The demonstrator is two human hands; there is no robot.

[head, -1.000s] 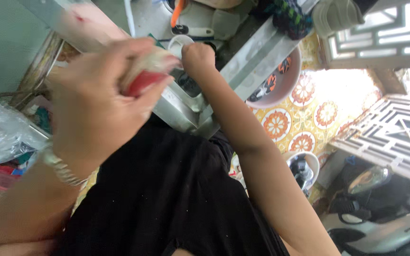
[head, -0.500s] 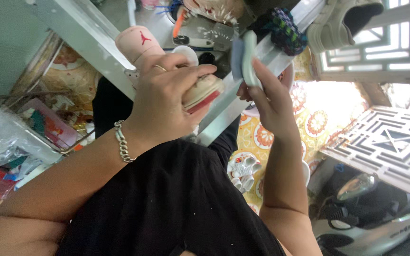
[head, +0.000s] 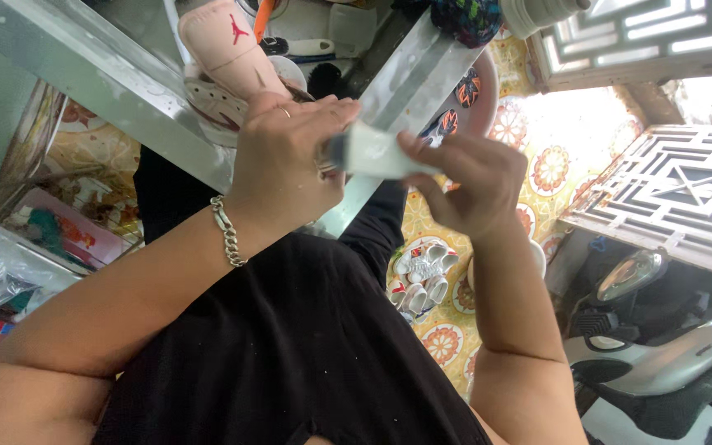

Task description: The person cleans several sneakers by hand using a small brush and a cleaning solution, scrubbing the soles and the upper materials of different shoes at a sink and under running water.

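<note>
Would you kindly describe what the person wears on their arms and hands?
Both forearms are bare, with no sleeves showing. The left hand wears a thin ring, and its wrist carries a silver chain-link bracelet. The right hand shows no jewellery.

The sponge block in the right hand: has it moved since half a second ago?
Yes. The sponge block has swung from upright beside the metal rail to lying level, now pressed against the left hand; right hand grips it.
</note>
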